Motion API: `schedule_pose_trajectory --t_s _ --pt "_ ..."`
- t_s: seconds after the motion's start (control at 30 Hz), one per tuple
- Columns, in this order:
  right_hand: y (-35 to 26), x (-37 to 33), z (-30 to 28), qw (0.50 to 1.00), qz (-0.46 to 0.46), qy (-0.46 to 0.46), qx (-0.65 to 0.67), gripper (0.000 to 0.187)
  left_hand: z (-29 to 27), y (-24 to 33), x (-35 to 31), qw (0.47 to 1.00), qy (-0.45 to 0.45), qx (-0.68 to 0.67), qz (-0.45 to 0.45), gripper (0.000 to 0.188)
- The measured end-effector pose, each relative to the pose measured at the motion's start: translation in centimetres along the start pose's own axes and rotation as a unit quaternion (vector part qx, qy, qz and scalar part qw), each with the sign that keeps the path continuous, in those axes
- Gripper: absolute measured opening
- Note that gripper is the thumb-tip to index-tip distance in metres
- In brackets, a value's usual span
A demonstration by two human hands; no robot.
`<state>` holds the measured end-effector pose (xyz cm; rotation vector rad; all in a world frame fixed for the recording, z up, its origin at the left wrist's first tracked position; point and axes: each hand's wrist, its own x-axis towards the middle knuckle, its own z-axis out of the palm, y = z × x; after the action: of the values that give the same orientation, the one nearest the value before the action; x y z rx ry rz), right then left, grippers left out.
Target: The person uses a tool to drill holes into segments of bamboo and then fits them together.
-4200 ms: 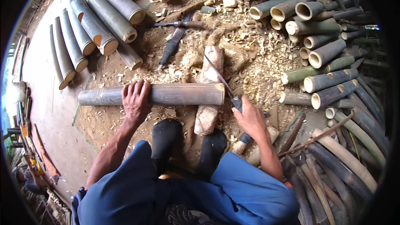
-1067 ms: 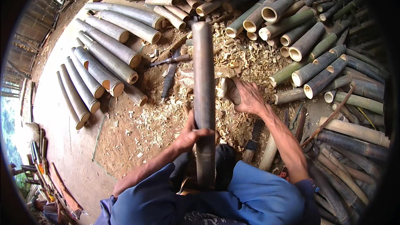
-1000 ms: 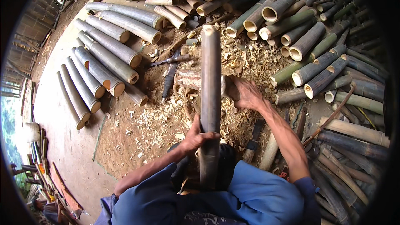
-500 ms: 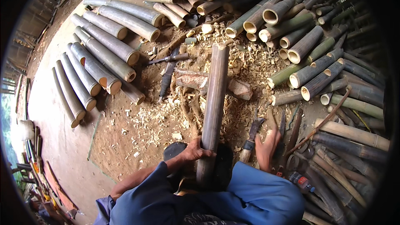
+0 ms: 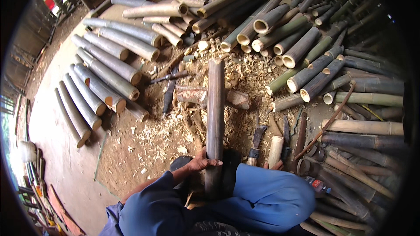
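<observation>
1. Left hand (image 5: 200,161): closed around the lower part of a dark bamboo tube (image 5: 215,105), thumb laid across the near side; fingers mostly hidden behind it.
2. Tube position: in front of the person, long axis pointing away from the body; lower end between the feet, pale cut rim at the far end.
3. Tube crosses in front of a reddish-brown wooden block (image 5: 191,95), which shows on both sides. Contact between the two: cannot tell.
4. Right hand (image 5: 276,165): mostly hidden behind the blue-trousered right knee (image 5: 273,192). Fingertips show beside the lower end of a pale cylindrical piece (image 5: 275,149); how firmly they press, cannot tell.
5. Just left of that piece: a hooked knife (image 5: 258,138), dark blade pointing away, binding around its handle. Just right: a dark narrow blade (image 5: 286,134).
6. Beyond the left hand: a wrapped-handle knife (image 5: 168,98) and a slim tool (image 5: 170,77) crossing it, among pale shavings (image 5: 245,72).
7. Left side: bamboo tubes in a row (image 5: 109,72), some notched. Right side: stacked bamboo (image 5: 302,47); a plastic bottle (image 5: 318,185) lies near the right knee.
</observation>
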<state>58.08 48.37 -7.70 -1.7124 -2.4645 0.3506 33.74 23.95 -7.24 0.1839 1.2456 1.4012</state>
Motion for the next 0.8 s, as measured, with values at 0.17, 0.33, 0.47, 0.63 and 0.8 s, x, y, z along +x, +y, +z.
schedule_pose_trajectory --t_s 0.17,0.33,0.47,0.63,0.8 --pt "-0.8 -0.6 -1.8 0.987 0.005 -0.118 0.108 0.053 -2.3 2.2 -3.0 0.997 -0.066 -0.003 0.039 0.073" --pt "-0.2 -3.8 -3.5 0.945 -0.012 -0.244 0.218 0.052 -4.0 6.4 -9.6 0.993 0.062 -0.06 -0.08 0.07" --pt "-1.0 -8.7 -3.9 0.891 -0.03 -0.335 0.304 0.052 -4.8 7.7 -15.9 0.973 0.187 -0.109 -0.079 0.068" --pt "0.5 -9.3 -4.6 0.869 -0.04 -0.366 0.331 0.052 -5.8 6.1 -21.0 0.948 0.288 -0.132 -0.044 0.065" --pt "1.4 -7.3 -6.2 0.867 -0.038 -0.367 0.334 0.052 -7.3 6.0 -25.3 0.923 0.36 -0.134 0.004 0.061"
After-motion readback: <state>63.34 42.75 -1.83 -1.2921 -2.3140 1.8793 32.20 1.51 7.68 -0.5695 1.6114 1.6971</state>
